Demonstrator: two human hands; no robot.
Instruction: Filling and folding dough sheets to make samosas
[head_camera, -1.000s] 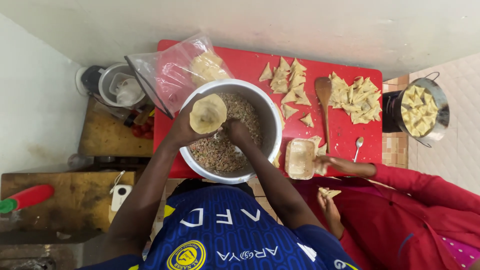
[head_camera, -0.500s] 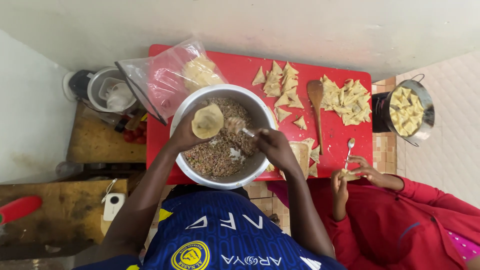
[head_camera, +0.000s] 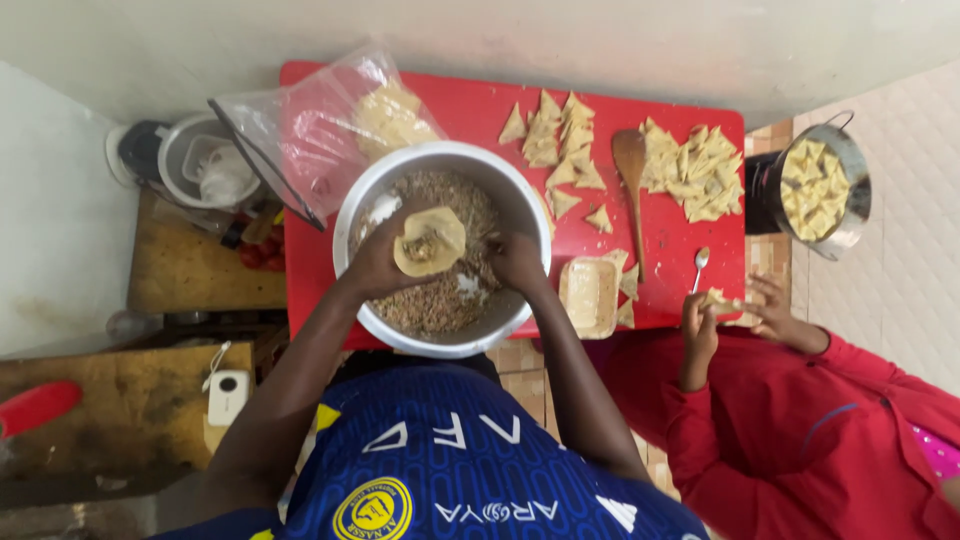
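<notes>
While my left hand (head_camera: 375, 265) cups a filled pastry cone (head_camera: 429, 241) over the metal bowl (head_camera: 350, 215) and my right hand (head_camera: 517, 262) dips into its mince, a plastic bag (head_camera: 300, 140) crowds the bowl's far-left rim, with bare red table (head_camera: 480, 110) beyond.

A bowl (head_camera: 350, 215) sits on the table (head_camera: 480, 105), bag (head_camera: 310, 130) behind-left, folded pastries (head_camera: 560, 150) behind-right.

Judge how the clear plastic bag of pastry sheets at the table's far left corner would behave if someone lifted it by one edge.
The clear plastic bag looks thin and crinkled, so it would probably sag. The pale pastry sheets inside seem loose and would likely slide down. It appears light for its size.
</notes>
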